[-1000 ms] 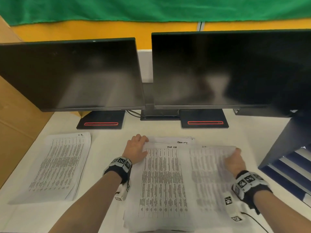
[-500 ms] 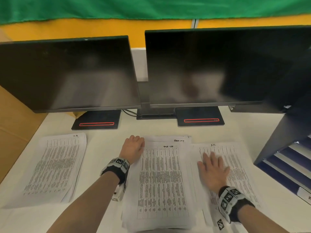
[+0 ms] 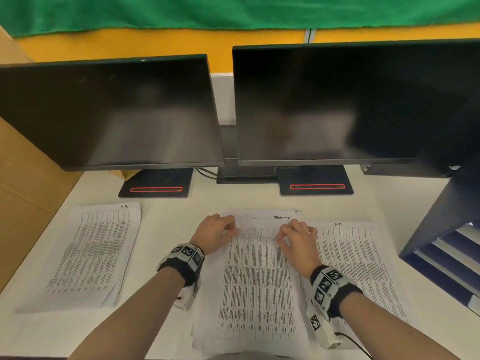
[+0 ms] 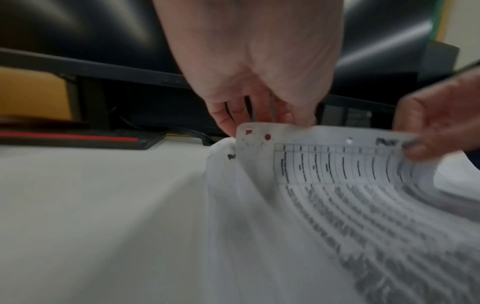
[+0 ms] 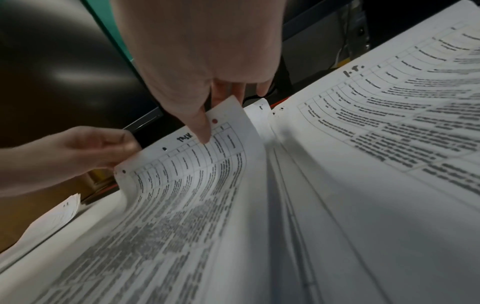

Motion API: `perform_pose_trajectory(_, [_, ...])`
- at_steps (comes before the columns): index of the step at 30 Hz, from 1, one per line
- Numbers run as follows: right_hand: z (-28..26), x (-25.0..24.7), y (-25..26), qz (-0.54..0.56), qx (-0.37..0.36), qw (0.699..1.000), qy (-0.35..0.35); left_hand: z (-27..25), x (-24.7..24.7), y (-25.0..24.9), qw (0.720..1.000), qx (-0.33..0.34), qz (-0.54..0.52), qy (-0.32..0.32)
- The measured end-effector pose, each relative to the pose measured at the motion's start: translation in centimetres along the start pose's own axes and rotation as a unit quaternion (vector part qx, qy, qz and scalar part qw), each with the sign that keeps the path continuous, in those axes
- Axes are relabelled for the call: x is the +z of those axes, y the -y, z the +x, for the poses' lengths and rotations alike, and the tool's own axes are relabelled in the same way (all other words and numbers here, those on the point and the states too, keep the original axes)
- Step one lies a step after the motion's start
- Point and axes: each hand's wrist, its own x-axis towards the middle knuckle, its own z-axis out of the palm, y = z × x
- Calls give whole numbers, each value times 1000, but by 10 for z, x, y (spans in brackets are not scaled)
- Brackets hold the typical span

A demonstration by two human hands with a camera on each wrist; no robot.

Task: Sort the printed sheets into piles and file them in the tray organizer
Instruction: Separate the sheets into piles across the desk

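Note:
Three piles of printed sheets lie on the white desk: a left pile (image 3: 93, 253), a middle pile (image 3: 257, 289) and a right pile (image 3: 355, 263). The top sheet (image 4: 324, 156) of the middle pile is lifted at its far edge, curling upward. My left hand (image 3: 217, 233) pinches its far left corner (image 5: 124, 162). My right hand (image 3: 294, 236) pinches its far right corner (image 5: 226, 115), thumb on the printed side. The dark blue tray organizer (image 3: 446, 237) stands at the right edge of the desk.
Two dark monitors (image 3: 111, 113) (image 3: 345, 100) on black stands (image 3: 155, 185) fill the back of the desk. A brown cardboard panel (image 3: 23, 190) rises on the left. A black cable (image 3: 353, 341) trails from my right wrist.
My right hand left the right pile, where it lay flat, and moved left to the middle pile's far edge. Both hands now pinch the top sheet, lifted at its far edge.

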Motion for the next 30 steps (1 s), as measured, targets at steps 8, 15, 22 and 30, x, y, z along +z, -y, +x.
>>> perform_pose_trajectory(8, [-10, 5, -3, 27, -49, 998, 19, 20, -13, 21, 988, -154, -11, 15])
perform_pose_trajectory(15, [-9, 5, -1, 32, -52, 998, 4, 19, -24, 28, 988, -122, 36, 89])
perform_pose_trajectory(22, [-8, 8, -2, 56, -35, 998, 4, 14, -21, 20, 994, -66, 46, 79])
perform_pose_trajectory(30, [-6, 7, -3, 119, 21, 993, -5, 9, -27, 10, 996, -66, 16, 53])
